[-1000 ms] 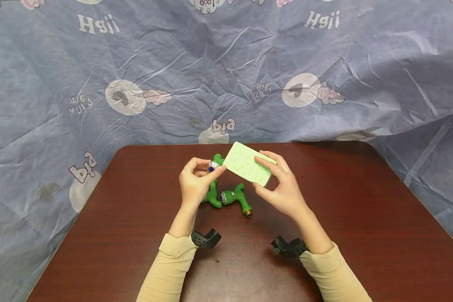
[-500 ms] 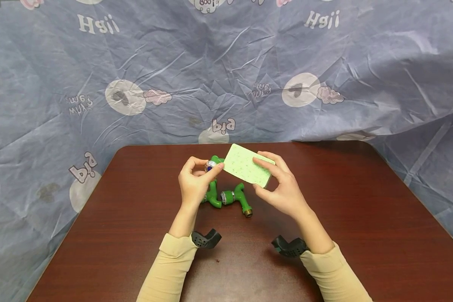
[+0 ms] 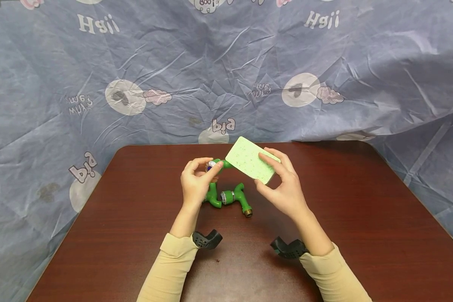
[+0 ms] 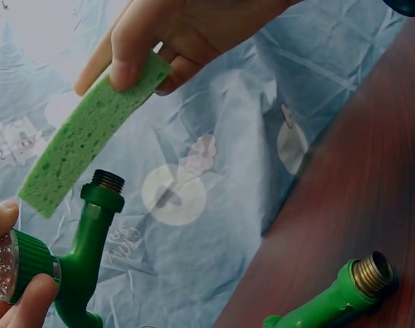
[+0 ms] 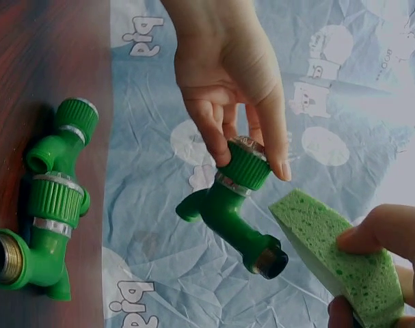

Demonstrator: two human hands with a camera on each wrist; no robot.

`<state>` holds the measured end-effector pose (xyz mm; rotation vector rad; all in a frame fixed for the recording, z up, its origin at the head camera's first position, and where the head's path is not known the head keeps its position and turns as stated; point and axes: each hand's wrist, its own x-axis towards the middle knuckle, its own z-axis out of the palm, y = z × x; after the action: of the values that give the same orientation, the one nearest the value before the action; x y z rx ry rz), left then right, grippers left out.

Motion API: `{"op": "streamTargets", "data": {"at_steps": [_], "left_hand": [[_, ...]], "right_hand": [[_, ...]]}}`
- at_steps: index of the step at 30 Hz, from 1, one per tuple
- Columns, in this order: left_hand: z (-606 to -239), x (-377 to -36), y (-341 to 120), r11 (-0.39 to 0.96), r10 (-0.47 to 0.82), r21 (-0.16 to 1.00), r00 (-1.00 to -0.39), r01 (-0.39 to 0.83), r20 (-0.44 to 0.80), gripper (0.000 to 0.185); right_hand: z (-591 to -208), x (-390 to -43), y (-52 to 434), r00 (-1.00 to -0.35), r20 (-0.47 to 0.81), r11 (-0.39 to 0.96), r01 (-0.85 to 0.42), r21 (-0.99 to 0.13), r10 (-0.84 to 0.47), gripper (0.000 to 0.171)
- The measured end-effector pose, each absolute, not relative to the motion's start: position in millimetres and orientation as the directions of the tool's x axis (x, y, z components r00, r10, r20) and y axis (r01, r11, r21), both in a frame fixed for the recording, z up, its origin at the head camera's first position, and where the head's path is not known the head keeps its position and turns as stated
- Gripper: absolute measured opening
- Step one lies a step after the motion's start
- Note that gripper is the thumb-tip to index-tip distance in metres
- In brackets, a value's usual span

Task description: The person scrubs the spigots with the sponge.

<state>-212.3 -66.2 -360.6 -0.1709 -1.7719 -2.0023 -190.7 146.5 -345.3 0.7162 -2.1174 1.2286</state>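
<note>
The left hand (image 3: 196,182) has its grip on the ribbed handle of a green faucet (image 5: 231,212), whose threaded end sticks out free, just beside the sponge (image 3: 251,159). The right hand (image 3: 285,191) grips that sponge between thumb and fingers, at the end away from the faucet. Nearer the person than the sponge, two more green faucets (image 3: 213,195) (image 3: 238,197) lie on the dark reddish tabletop (image 3: 136,243); beyond it hangs a wrinkled blue printed cloth (image 3: 188,75). Both hands are raised, forearms angling in toward the sponge.
</note>
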Motion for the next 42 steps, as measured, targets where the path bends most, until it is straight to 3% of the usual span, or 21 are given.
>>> {"op": "streamTargets", "data": {"at_steps": [7, 15, 23, 29, 35, 42], "left_hand": [[-396.0, -239.7, -68.8, -0.275, -0.254, 0.844, -0.881, 0.460, 0.398, 0.027], [-369.6, -221.2, -62.3, -0.338, -0.292, 0.850, -0.904, 0.404, 0.313, 0.035], [-368.2, -220.1, -61.7, -0.379, -0.354, 0.817, -0.884, 0.434, 0.306, 0.033], [-387.4, -234.6, -59.4, -0.419, -0.328, 0.764, -0.866, 0.490, 0.376, 0.031], [-368.6, -221.2, -62.8, -0.396, -0.364, 0.815, -0.887, 0.424, 0.285, 0.026], [-397.7, -247.9, -72.9, -0.391, -0.383, 0.789, -0.863, 0.474, 0.328, 0.030]], "right_hand": [[-336.0, -177.6, 130.8, -0.685, 0.710, 0.403, -0.703, -0.586, -0.164, 0.058], [-327.7, -161.1, 109.7, -0.713, 0.694, 0.327, -0.682, -0.654, -0.097, 0.055], [-321.6, -158.9, 113.5, -0.752, 0.647, 0.367, -0.641, -0.674, -0.124, 0.053], [-318.4, -160.0, 117.6, -0.720, 0.684, 0.377, -0.669, -0.641, -0.115, 0.052], [-330.7, -166.5, 115.5, -0.657, 0.728, 0.365, -0.738, -0.567, -0.197, 0.056], [-317.5, -161.4, 123.6, -0.652, 0.713, 0.352, -0.750, -0.560, -0.257, 0.051]]}}
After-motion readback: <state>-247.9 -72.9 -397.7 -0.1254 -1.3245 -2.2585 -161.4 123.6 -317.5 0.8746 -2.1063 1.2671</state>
